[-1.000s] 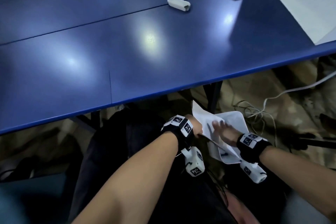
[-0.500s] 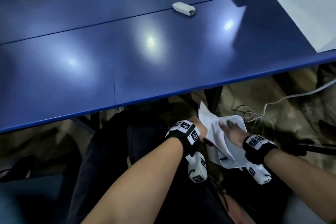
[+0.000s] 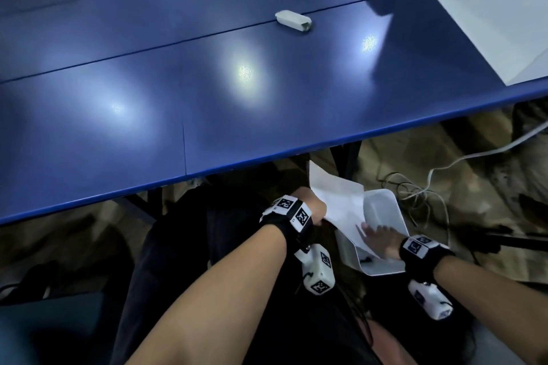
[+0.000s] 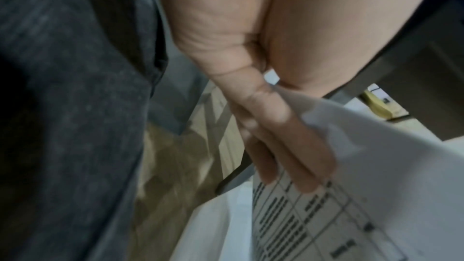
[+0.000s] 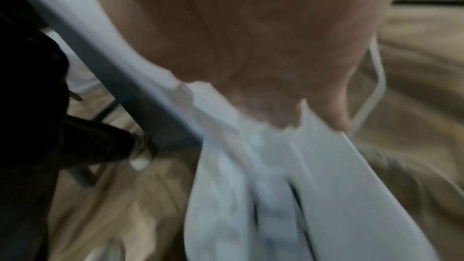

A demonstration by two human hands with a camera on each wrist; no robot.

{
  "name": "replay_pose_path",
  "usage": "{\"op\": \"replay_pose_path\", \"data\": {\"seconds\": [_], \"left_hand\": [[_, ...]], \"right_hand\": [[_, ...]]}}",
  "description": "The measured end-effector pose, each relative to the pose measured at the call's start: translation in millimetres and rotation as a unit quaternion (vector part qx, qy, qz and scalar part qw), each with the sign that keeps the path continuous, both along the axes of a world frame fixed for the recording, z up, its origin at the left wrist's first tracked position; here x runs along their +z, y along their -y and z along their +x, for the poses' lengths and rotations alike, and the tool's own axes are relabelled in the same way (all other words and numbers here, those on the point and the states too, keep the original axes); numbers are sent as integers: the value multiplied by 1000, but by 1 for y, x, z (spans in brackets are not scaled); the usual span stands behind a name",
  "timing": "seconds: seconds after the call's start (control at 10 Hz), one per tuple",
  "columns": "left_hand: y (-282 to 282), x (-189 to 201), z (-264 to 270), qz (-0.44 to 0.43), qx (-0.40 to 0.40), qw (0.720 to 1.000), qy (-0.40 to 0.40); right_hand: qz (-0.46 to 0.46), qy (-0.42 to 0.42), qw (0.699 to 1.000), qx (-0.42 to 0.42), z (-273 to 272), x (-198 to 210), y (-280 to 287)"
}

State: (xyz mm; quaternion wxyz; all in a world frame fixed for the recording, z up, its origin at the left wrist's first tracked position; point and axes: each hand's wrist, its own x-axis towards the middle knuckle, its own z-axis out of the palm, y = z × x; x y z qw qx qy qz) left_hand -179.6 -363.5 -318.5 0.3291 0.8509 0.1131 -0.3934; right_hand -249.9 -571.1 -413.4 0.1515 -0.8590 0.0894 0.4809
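Below the table's near edge, over my lap, my left hand (image 3: 315, 210) pinches a corner of a white paper sheet (image 3: 335, 198). In the left wrist view the left hand (image 4: 288, 146) has its fingers under the paper (image 4: 376, 176), which bears a printed table. Part of the sheet lies inside a glossy white pouch (image 3: 385, 207). My right hand (image 3: 376, 235) rests on top of sheet and pouch with its fingers spread flat. The right wrist view is blurred: it shows the palm of my right hand (image 5: 251, 47) against white sheets (image 5: 263, 186), with the fingers hidden.
A blue table (image 3: 207, 98) fills the upper view, with a small white oblong object (image 3: 292, 20) on it and a large white sheet (image 3: 489, 9) at its right end. White cables (image 3: 415, 187) trail over the brown floor at the right. Table legs stand just ahead of my knees.
My right hand has slid back along the sheet toward my body. More of the glossy pouch shows beyond the paper. The left hand keeps its hold.
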Motion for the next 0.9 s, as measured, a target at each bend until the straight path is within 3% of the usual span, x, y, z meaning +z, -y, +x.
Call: {"op": "replay_pose_path", "data": {"seconds": [0.1,0.2,0.3,0.4,0.5,0.6,0.7,0.8,0.9], "left_hand": [[3,2,-2,9,-32,999,-7],[7,2,-2,20,-34,999,-7],[10,8,-1,10,-55,998,13],[9,14,-1,23,-59,998,-1],[10,10,-3,33,-62,997,-15],[11,-4,1,47,-49,997,-30],[14,6,1,38,-43,998,-28],[14,12,-2,9,-31,999,-20],[9,10,-5,5,-10,1000,-26]], "right_hand": [[178,168,956,-160,20,47,-30],[370,190,886,-206,23,68,-66],[356,163,890,-235,19,52,-73],[254,75,921,-287,19,27,-51],[94,14,964,-247,19,1,-11],[71,112,976,-174,31,5,1],[306,204,899,-237,29,50,-29],[391,190,877,-206,10,61,-59],[298,102,915,-250,-6,26,-51]]}}
